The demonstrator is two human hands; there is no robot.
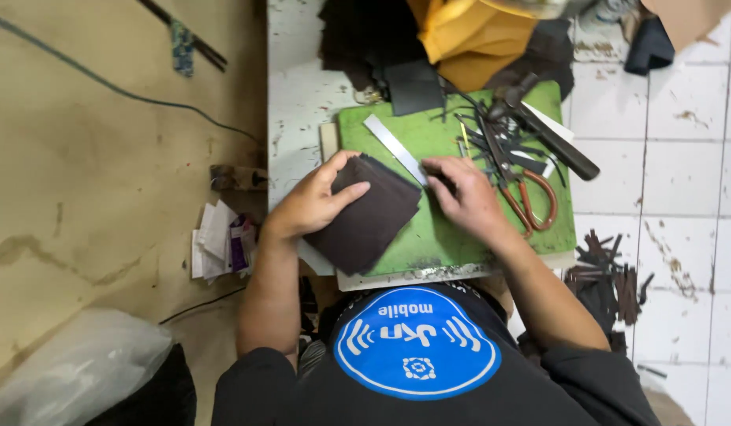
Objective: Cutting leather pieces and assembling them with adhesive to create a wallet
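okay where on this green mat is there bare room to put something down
On the green cutting mat, the near strip between the stack of dark brown pieces and the scissors is bare. A small patch left of the metal ruler is free. The far right corner is crowded with dark offcuts.

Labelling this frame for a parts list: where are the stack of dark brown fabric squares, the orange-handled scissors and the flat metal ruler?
Stack of dark brown fabric squares [369, 214], head view, top square's middle.
Orange-handled scissors [541, 203], head view, on a handle loop.
Flat metal ruler [393, 147], head view, mid-blade.
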